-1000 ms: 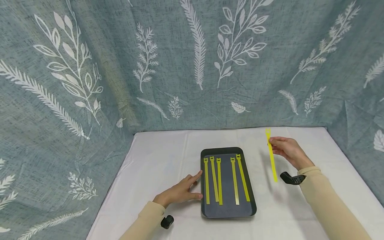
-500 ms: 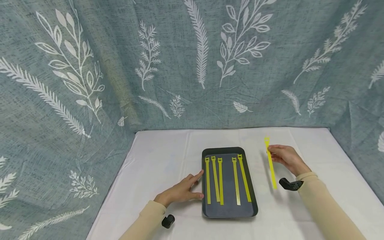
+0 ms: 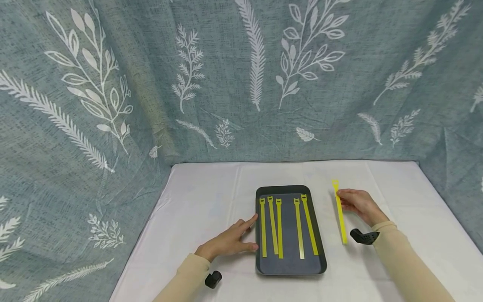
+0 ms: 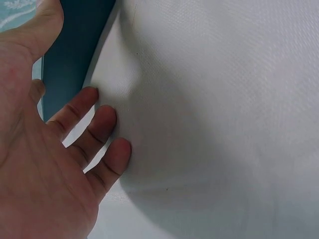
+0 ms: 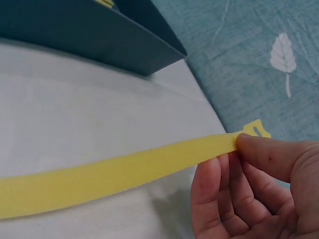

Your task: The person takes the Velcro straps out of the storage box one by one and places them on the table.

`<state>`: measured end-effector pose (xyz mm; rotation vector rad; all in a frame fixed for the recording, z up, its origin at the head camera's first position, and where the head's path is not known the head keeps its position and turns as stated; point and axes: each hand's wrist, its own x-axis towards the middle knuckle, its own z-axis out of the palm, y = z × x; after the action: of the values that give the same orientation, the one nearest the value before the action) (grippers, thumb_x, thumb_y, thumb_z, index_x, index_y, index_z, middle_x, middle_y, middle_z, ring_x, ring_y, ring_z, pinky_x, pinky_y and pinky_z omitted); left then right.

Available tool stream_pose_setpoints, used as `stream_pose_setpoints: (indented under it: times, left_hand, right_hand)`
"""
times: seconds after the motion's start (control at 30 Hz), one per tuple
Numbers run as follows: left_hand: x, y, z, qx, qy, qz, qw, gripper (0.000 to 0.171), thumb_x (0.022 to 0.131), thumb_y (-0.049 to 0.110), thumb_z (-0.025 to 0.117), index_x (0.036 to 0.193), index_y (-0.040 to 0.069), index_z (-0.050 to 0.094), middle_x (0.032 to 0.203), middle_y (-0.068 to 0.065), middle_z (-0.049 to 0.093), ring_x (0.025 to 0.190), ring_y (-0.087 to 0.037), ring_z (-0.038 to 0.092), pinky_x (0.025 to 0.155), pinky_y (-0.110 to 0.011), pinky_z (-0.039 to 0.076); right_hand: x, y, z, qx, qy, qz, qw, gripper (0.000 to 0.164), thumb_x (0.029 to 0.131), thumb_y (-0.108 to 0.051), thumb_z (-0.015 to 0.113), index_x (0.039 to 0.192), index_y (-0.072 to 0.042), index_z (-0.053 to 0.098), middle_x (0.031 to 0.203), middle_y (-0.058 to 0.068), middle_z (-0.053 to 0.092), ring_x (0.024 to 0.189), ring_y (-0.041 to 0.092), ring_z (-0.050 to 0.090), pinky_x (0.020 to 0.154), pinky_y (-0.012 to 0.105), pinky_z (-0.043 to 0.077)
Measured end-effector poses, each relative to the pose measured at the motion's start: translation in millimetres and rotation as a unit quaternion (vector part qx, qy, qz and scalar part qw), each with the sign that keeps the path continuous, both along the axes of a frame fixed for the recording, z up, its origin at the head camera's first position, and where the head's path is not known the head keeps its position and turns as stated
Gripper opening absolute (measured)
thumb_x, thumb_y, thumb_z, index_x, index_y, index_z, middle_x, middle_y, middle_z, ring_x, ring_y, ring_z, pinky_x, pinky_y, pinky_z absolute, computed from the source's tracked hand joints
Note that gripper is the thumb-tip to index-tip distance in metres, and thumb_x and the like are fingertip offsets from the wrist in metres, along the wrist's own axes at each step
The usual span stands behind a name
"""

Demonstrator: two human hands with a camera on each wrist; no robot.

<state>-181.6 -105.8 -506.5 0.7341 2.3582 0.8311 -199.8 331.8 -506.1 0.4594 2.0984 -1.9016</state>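
In the head view a dark grey tray [image 3: 288,268] lies on the white cloth, with several yellow cable ties [image 3: 280,235] laid lengthwise inside, their slotted heads at the far end. A wider gap separates the left group from the right pair. My left hand [image 3: 230,239] rests at the tray's left side, index finger and thumb at the rim, fingers spread. Right of the tray, my right hand [image 3: 361,205] pinches another yellow cable tie [image 3: 341,222] near its slotted head. In the right wrist view the thumb presses this flat strap [image 5: 124,169] against the fingers.
White cloth [image 3: 211,188] covers the table around the tray. Behind it and at both sides hangs a blue-green curtain [image 3: 226,84] with white leaf prints. A black wrist device [image 3: 364,237] sits on the right wrist, another [image 3: 213,279] on the left.
My right hand has come down and toward me with the cable tie, lower over the cloth. The left hand and the tray stay together; the whole view has shifted slightly.
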Motion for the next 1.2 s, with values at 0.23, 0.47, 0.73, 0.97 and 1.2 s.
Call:
stream_pose_setpoints:
  times: [0.23,0.47,0.73,0.97,1.2]
  left_hand:
    - [0.5,0.7,1.2,-0.003,0.003,0.004,1.0,0.093,0.091,0.047,0.072,0.164,0.026,0.018,0.129,-0.006,0.052,0.096,-0.015,0.045,0.086,-0.035,0.039]
    - [0.8,0.7,2.2,-0.005,0.007,0.002,1.0,0.093,0.091,0.047,0.072,0.164,0.025,0.018,0.129,-0.007,0.052,0.094,-0.015,0.044,0.085,-0.034,0.038]
    - [0.8,0.0,0.8,-0.006,0.008,0.001,1.0,0.093,0.092,0.048,0.071,0.164,0.025,0.017,0.131,-0.006,0.052,0.099,-0.016,0.045,0.087,-0.036,0.039]
    - [1.7,-1.2,2.7,-0.003,0.002,0.004,1.0,0.093,0.092,0.047,0.071,0.164,0.026,0.017,0.132,-0.007,0.052,0.107,-0.017,0.047,0.092,-0.038,0.04]
    - [2.1,0.6,1.8,0.0,0.001,-0.001,1.0,0.093,0.092,0.046,0.071,0.164,0.023,0.017,0.133,-0.009,0.052,0.109,-0.019,0.046,0.093,-0.04,0.04]
  right_hand:
    - [-0.7,0.7,-10.0,-0.014,0.0,0.001,1.0,0.049,0.103,-0.023,0.06,0.138,0.01,0.048,0.082,-0.01,0.065,0.072,0.001,0.061,0.068,0.02,0.055]
    - [-4.0,-3.0,-14.6,0.031,0.0,-0.005,0.999,0.051,0.103,-0.024,0.06,0.139,0.01,0.049,0.078,-0.01,0.064,0.067,0.001,0.061,0.064,0.021,0.056]
    - [-6.7,-7.0,-16.1,0.104,-0.016,-0.016,0.994,0.05,0.102,-0.022,0.059,0.138,0.011,0.051,0.078,-0.006,0.065,0.064,0.003,0.062,0.062,0.023,0.057]
    - [-10.6,-6.7,-18.4,0.133,-0.012,-0.009,0.991,0.049,0.101,-0.024,0.06,0.135,0.012,0.054,0.081,-0.003,0.067,0.064,0.004,0.063,0.061,0.024,0.057]
    - [-10.0,-7.9,-17.8,0.162,-0.023,-0.01,0.986,0.048,0.101,-0.026,0.062,0.131,0.011,0.057,0.08,-0.002,0.068,0.066,0.006,0.065,0.061,0.025,0.058]
